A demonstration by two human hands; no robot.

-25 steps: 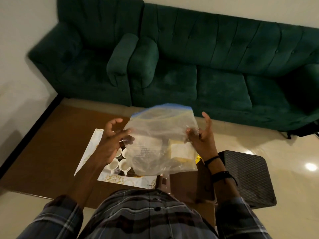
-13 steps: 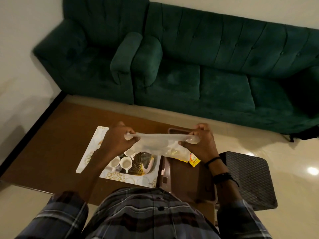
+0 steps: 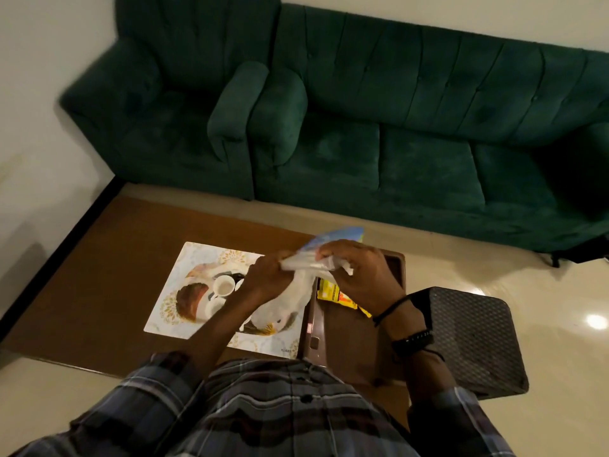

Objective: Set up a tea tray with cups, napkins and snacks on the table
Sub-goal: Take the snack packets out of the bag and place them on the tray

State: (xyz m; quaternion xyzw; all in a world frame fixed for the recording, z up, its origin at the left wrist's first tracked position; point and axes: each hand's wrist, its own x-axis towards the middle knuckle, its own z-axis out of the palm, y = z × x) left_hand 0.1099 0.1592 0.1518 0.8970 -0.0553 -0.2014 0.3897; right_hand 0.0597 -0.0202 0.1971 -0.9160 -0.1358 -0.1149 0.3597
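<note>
Both hands hold a clear plastic zip bag (image 3: 298, 291) with a blue strip above the brown table (image 3: 108, 282). My left hand (image 3: 267, 275) grips one bunched end and my right hand (image 3: 356, 275) grips the other, close together. Below them a white patterned tray (image 3: 197, 258) lies on the table with small white cups (image 3: 224, 286) on it. A yellow snack packet (image 3: 333, 293) lies on a dark brown tray (image 3: 349, 338) to the right, partly hidden by my right hand.
A green sofa (image 3: 362, 120) and matching armchair (image 3: 171, 103) stand behind the table. A dark woven stool (image 3: 474, 338) stands at the table's right end. Shiny beige floor (image 3: 560, 308) spreads to the right.
The bag was held up spread wide, then lowered and stretched flat between the hands. Now the hands have come together and the bag is crumpled between them.
</note>
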